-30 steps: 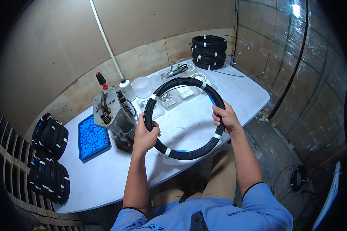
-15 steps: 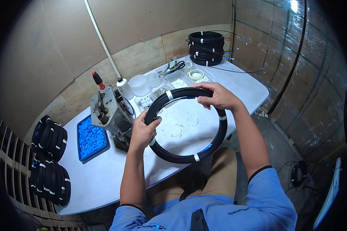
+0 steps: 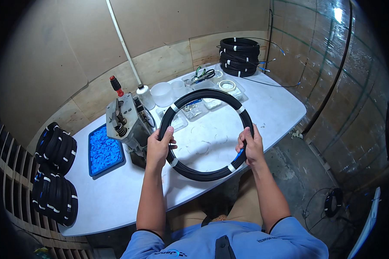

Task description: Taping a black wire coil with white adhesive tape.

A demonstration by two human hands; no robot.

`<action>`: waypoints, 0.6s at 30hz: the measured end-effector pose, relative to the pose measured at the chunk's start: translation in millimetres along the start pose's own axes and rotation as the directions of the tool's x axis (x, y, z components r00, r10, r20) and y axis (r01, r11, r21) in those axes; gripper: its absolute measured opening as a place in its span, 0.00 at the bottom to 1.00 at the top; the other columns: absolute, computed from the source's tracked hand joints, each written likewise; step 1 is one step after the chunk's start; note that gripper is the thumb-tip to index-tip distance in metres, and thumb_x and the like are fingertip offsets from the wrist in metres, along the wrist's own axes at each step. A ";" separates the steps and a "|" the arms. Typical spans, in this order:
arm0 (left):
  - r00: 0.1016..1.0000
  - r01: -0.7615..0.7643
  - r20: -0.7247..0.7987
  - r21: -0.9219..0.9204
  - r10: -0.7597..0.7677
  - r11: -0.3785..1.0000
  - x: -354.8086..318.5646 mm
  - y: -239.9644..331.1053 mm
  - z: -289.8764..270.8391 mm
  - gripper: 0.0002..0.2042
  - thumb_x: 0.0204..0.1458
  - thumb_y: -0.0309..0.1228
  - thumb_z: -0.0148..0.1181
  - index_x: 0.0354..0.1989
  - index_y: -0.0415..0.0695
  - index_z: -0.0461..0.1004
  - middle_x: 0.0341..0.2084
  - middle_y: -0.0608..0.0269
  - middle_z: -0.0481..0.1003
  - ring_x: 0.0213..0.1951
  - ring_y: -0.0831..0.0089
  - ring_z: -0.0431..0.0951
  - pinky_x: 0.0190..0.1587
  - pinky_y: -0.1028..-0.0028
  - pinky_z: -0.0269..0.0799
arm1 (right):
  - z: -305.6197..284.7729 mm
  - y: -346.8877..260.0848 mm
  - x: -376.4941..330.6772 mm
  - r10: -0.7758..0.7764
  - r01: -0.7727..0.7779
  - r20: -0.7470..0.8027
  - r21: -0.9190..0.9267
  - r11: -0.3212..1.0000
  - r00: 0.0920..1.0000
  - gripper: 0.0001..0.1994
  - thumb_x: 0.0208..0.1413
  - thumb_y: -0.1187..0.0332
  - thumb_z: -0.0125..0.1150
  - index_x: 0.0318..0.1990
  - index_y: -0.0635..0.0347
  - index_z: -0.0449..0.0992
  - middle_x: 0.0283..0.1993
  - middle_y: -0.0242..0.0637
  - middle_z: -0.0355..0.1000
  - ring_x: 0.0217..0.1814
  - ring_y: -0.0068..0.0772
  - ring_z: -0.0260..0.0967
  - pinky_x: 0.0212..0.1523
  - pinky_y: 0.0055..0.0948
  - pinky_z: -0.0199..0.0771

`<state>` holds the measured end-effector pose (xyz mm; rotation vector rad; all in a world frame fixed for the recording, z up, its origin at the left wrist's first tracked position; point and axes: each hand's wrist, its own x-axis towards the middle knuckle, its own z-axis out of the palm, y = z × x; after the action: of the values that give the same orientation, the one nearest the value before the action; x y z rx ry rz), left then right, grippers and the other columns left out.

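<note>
Black cable coil [image 3: 203, 175]: in both my hands above the bench [image 3: 272, 103], its lower right side close by the near edge.
Left hand [image 3: 158, 147]: closed round the coil's left side, thumb across the strands, fingers curled into the ring.
Right hand [image 3: 253, 149]: closed round the opposite side, thumb along the cable, fingertips inside the ring.
White bands [image 3: 174, 107]: 4 that I can see, 2 on the far half and 2 on the near half; they look like what binds the turns.
Weight: moderate, I judge; enough turns that 2 hands suit it better than 1.
Stiffness: springy rather than soft, I think; the ring should hold its round shape, though turns between bands may spread under a thin pinch.
Surface: smooth by the look of it, so a full wrap of the fingers seems safer.
Fragile spot: the blue piece [image 3: 239, 155] by my right fingertips, which I would not squeeze.
Best hold: opposite sides, near bands, all turns gathered in each palm.
Underside: hidden from this angle, so I cannot tell whether it touches the bench.
Stacked coils [image 3: 239, 58]: by the bench's far right corner.
Blue tray [image 3: 108, 169]: toward the left end, beside the grey machine [image 3: 129, 121], holding small blue pieces [image 3: 104, 144].
</note>
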<state>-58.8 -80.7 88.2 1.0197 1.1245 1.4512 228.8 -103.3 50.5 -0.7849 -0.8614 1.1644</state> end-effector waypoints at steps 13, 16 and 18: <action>0.993 -0.085 0.087 0.077 0.078 0.993 2.2 -0.9 -3.2 0.11 0.56 0.36 0.66 0.35 0.41 0.73 0.23 0.67 0.73 0.25 0.80 0.74 0.29 0.77 0.71 | -4.5 -18.8 8.7 0.007 -0.005 0.118 -0.014 1.000 0.993 0.21 0.64 0.48 0.54 0.53 0.54 0.63 0.27 0.27 0.59 0.21 0.16 0.58 0.20 0.22 0.68; 0.990 -0.039 0.138 0.021 0.036 0.999 11.5 1.9 -6.9 0.13 0.55 0.35 0.68 0.40 0.41 0.75 0.29 0.68 0.75 0.32 0.79 0.75 0.35 0.76 0.72 | -4.3 -23.1 9.7 0.041 -0.043 0.145 0.009 0.999 0.989 0.21 0.64 0.48 0.54 0.53 0.54 0.63 0.27 0.27 0.59 0.21 0.16 0.57 0.19 0.21 0.68; 0.976 -0.005 0.215 -0.088 0.024 0.996 22.4 5.2 -10.5 0.17 0.53 0.36 0.70 0.46 0.41 0.75 0.31 0.69 0.75 0.34 0.79 0.75 0.37 0.75 0.72 | -6.0 -24.3 10.6 0.061 -0.065 0.162 0.021 0.998 0.985 0.22 0.64 0.48 0.54 0.54 0.54 0.63 0.27 0.27 0.59 0.21 0.16 0.57 0.19 0.21 0.68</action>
<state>-73.4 -60.4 92.0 1.0969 0.8920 1.3522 246.5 -98.7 70.7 -0.7078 -0.9590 1.3063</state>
